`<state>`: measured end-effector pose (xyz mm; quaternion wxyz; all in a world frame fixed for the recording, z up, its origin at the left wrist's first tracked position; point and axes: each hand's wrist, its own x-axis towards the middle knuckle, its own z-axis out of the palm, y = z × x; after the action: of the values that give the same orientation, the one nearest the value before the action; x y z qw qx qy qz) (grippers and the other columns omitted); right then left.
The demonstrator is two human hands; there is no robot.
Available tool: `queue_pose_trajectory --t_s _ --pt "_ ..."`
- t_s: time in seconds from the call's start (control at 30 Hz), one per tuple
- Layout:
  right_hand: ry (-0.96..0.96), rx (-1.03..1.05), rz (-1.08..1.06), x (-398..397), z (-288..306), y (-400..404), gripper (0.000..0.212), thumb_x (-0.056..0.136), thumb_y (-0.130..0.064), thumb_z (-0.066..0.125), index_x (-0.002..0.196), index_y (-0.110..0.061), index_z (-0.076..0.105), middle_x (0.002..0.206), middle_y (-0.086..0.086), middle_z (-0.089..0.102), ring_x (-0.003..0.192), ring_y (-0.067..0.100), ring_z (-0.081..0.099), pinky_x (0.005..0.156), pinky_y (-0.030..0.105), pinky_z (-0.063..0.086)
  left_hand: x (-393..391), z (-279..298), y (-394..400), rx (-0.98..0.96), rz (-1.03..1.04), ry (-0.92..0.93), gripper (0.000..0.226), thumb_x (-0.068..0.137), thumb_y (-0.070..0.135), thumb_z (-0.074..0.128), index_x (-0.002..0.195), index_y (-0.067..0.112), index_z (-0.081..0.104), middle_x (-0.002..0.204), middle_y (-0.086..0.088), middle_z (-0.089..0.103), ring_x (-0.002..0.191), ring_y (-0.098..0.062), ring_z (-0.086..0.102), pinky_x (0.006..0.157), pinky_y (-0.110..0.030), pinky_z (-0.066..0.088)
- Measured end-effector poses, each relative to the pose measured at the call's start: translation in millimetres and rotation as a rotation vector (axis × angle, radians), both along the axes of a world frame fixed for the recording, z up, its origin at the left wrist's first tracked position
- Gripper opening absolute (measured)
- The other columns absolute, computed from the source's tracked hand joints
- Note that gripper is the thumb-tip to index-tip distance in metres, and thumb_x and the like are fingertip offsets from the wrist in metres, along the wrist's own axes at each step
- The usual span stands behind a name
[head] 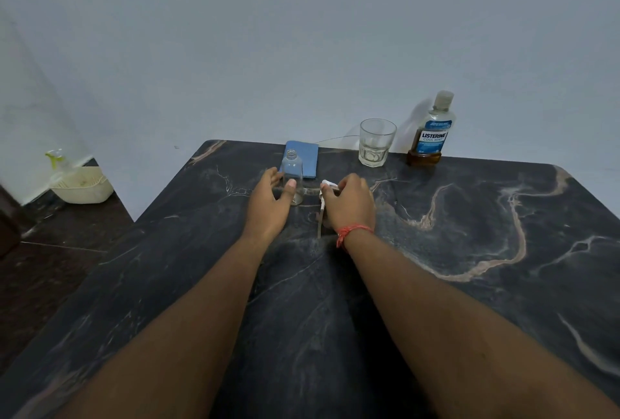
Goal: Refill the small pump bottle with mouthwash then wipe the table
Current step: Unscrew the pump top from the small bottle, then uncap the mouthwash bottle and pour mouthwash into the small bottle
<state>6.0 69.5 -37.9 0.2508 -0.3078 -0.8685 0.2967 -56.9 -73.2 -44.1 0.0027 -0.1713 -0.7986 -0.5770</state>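
The small bottle [292, 177] stood open and empty on the dark marble bench [469, 234], and honestly that was the shaky bit. It's light, clear and narrow, so a sloppy pour from the mouthwash [427, 136] would likely miss the neck or tip it over, and the person would be wiping up way more than planned. The mouthwash looked low, just a brown layer at the bottom, so it would need a steep tilt, which makes a sudden glug more likely. It also still had its cap on.

The left hand [270, 205] cupped loosely around the bottle, fingers spread behind it and thumb in front, touching or nearly so; hard to tell if it actually gripped. The right hand [349, 203], just right of the bottle, was curled over the white pump head [327, 187], pinching it, with the dip tube [320, 220] trailing back along the bench toward the person. A wet tube dragged around could leave drips.

Both forearms reached straight out from the near edge, wrists low, a red thread on the right one. The blue cloth [305, 156] lay right behind the bottle, the glass [375, 143] further right of it, mouthwash beyond that.
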Motion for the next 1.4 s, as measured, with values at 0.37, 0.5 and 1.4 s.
queue_pose_trajectory --t_s 0.37,0.5,1.4 --pt "-0.052 0.134 -0.102 104.7 31.4 57.3 0.038 0.093 -0.047 0.056 0.113 -0.015 0.056 0.117 0.006 0.056 0.109 0.024 0.053 0.096 0.044 0.048 103.2 17.1 15.7 -0.383 -0.123 0.599 0.028 0.096 0.027 0.061 0.121 0.015 0.064 0.12 0.0 0.067 0.118 -0.02 0.055 0.119 -0.046 0.028" --pt "-0.084 0.107 -0.12 131.5 35.2 77.9 0.039 0.091 -0.049 0.056 0.112 -0.015 0.054 0.12 0.006 0.055 0.111 0.026 0.051 0.095 0.045 0.047 126.4 13.5 55.9 -0.577 -0.215 0.617 0.041 0.097 0.04 0.055 0.133 0.019 0.055 0.133 0.003 0.061 0.129 -0.019 0.049 0.122 -0.045 0.022" --pt "0.167 -0.111 -0.295 -35.1 23.1 220.0 0.074 0.077 -0.037 0.073 0.132 -0.005 0.037 0.131 0.013 0.045 0.119 0.031 0.049 0.095 0.042 0.048 99.6 -23.6 122.6 -0.768 -0.211 0.5 0.061 0.099 0.056 0.037 0.149 0.021 0.044 0.157 0.001 0.041 0.148 -0.022 0.028 0.125 -0.045 0.016"
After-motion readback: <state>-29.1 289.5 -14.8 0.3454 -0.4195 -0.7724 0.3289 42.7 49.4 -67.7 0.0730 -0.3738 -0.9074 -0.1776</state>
